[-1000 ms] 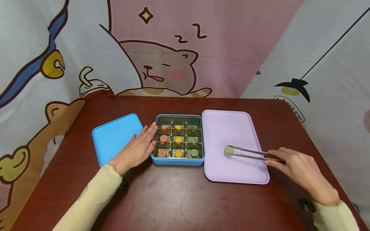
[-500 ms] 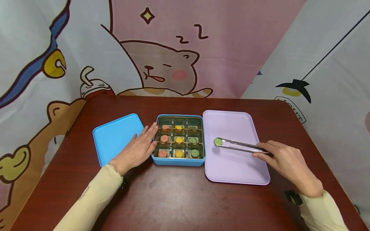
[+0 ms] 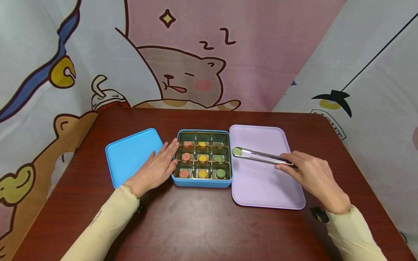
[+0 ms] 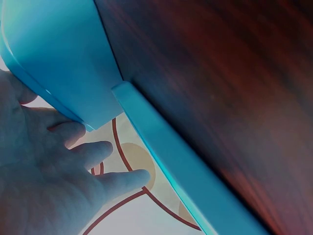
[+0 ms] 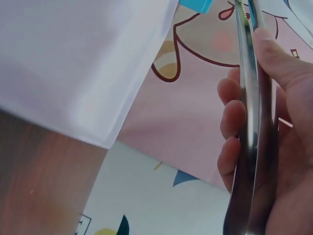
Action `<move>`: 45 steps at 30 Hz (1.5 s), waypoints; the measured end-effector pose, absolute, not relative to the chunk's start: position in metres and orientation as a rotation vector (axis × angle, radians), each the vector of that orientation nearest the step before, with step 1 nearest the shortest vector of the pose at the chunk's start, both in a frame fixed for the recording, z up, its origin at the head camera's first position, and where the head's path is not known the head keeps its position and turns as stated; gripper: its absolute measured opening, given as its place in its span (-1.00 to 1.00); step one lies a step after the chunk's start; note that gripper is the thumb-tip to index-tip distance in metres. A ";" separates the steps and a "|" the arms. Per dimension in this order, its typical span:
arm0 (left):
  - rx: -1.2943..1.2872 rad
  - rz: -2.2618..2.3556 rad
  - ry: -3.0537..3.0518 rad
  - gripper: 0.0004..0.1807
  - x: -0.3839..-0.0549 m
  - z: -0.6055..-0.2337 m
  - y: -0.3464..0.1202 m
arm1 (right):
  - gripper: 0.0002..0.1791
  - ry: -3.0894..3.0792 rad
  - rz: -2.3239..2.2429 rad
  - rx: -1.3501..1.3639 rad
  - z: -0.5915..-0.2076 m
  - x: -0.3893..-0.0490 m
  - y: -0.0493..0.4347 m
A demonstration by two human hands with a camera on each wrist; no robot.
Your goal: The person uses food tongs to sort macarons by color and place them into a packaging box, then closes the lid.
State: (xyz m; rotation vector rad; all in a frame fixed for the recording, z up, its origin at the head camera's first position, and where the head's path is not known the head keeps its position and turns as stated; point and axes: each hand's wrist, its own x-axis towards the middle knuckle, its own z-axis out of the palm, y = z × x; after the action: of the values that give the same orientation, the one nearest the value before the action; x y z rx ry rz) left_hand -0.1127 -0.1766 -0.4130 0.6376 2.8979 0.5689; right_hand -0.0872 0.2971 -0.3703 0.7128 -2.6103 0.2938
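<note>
My left hand (image 3: pixel 152 170) rests with its fingers straight against the left side of a blue box (image 3: pixel 201 183). In the left wrist view its fingertips lie along the rim of the box (image 4: pixel 63 54). A gold divided insert in the box holds orange-pink pieces in the left column, yellow in the middle, and green in the right column's middle and front compartments. My right hand (image 3: pixel 311 175) grips metal tongs (image 3: pixel 264 154), thumb on one side and curled fingers on the other in the right wrist view. Between the tong tips is a round green macaron-like piece (image 3: pixel 237 151), over the tray's left edge.
A lilac tray (image 3: pixel 267 190) lies directly right of the box, under the tongs. The flat blue lid (image 3: pixel 130 156) lies at the left, partly behind my left hand. A printed cloth (image 3: pixel 267 47) hangs behind the brown table (image 3: pixel 196 224).
My right hand has moved left and slightly away from me, carrying the green piece in the tongs from over the tray's middle to its left edge. The left hand stays against the box.
</note>
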 end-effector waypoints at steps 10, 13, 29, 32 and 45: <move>0.638 0.567 2.896 -0.31 -0.113 -0.413 -0.176 | -0.63 -2.628 0.308 0.695 -0.366 -0.096 0.283; 0.638 0.571 2.898 -0.31 -0.113 -0.413 -0.176 | -0.62 -2.651 0.322 0.683 -0.364 -0.098 0.279; 0.641 0.575 2.891 -0.31 -0.113 -0.413 -0.177 | -0.57 -2.687 0.292 0.663 -0.360 -0.113 0.267; 0.643 0.574 2.890 -0.31 -0.113 -0.413 -0.177 | -0.58 -2.691 0.288 0.656 -0.360 -0.115 0.265; 0.646 0.575 2.891 -0.30 -0.113 -0.413 -0.177 | -0.61 -2.642 0.282 0.702 -0.365 -0.128 0.255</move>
State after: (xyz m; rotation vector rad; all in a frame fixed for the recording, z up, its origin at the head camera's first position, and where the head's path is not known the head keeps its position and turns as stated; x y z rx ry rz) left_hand -0.1126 -0.1765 -0.4128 0.6464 2.8908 0.5749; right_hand -0.1282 0.2555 -0.3651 0.7024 -2.6415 0.2818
